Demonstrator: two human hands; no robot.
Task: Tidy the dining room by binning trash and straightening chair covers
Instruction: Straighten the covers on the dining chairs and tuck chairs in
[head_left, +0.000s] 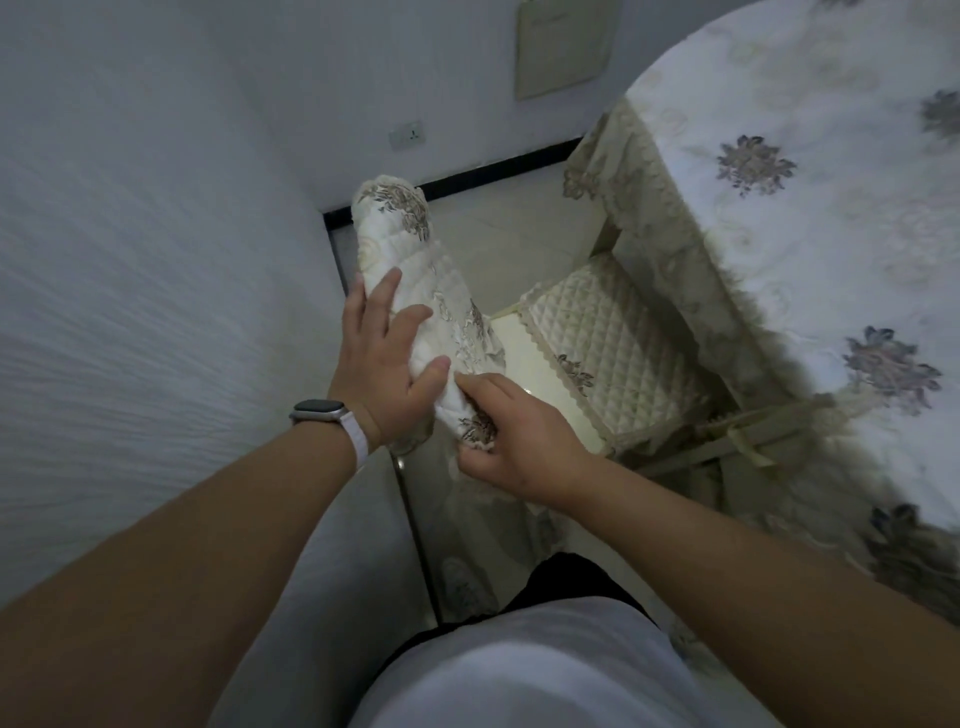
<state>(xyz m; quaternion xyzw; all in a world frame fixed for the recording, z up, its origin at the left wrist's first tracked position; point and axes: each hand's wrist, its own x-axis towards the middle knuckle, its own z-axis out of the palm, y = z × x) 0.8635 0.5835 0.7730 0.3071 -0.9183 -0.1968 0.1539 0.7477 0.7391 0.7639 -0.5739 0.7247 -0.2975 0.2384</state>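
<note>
Hands are seen closest, both on the chair-back cover (436, 312). The right hand (511, 441) is pinched shut on the near bottom corner of the cover, likely so the cloth can be tugged straight. The left hand (387, 358), with a watch (324, 413) on its wrist, is laid flat and open on the side of the cover, fingers spread, likely so it is kept from sliding while it is pulled.

The cover is fitted over the top of the chair back, beside the wall (130, 260). It is soft, white and quilted, with brown flowers and a lacy trim.

Farther off, a quilted seat cushion (613, 343) is tied on the chair, tucked under the flowered tablecloth (810, 218).
</note>
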